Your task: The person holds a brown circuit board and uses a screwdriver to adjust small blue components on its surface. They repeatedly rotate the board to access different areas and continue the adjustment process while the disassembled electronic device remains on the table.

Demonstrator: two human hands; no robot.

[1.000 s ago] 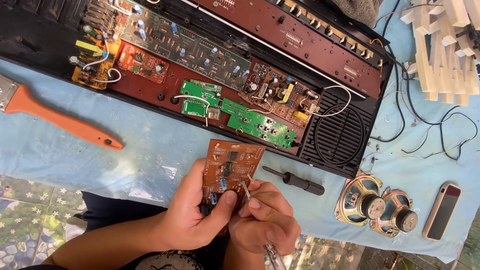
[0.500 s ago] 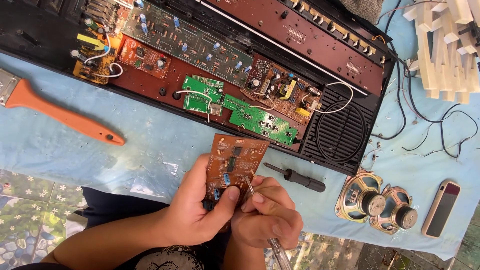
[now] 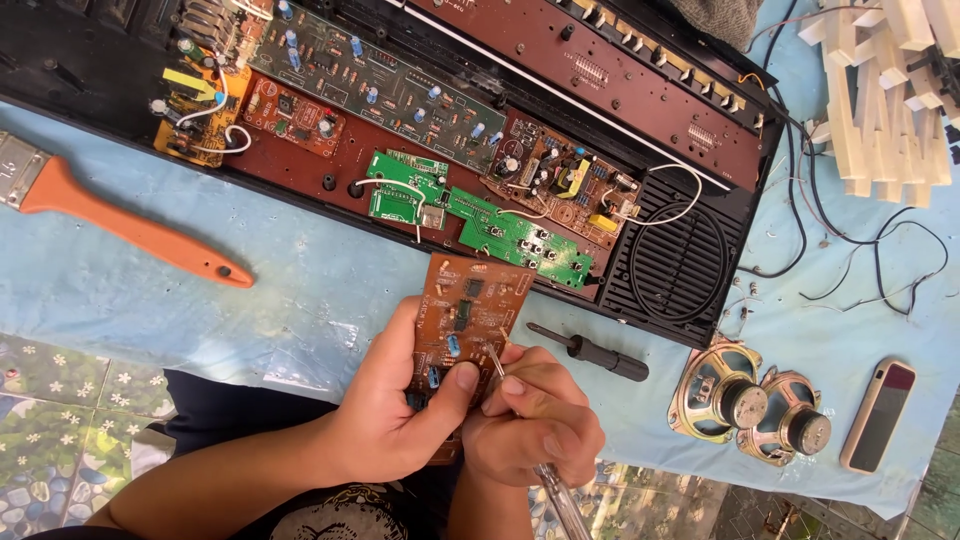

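Brown rectangular circuit board (image 3: 470,320) is propped upright over the blue-covered bench (image 3: 300,290) — left hand (image 3: 400,420) fingers wrapped around its lower edge, steadying it so right hand (image 3: 535,420), closed on a thin metal-tipped tool (image 3: 520,420), reaches its components.

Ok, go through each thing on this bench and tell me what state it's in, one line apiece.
Left hand: gripping the small brown circuit board.
Small brown circuit board: out of the case, held tilted.
Right hand: closed on a thin metal tool.
Thin metal tool: tip on the board.
Black case: open, boards exposed.
Screwdriver: lying loose on the cloth.
Two speakers: removed, cones down.
Orange brush: lying flat.
Phone: screen dark.
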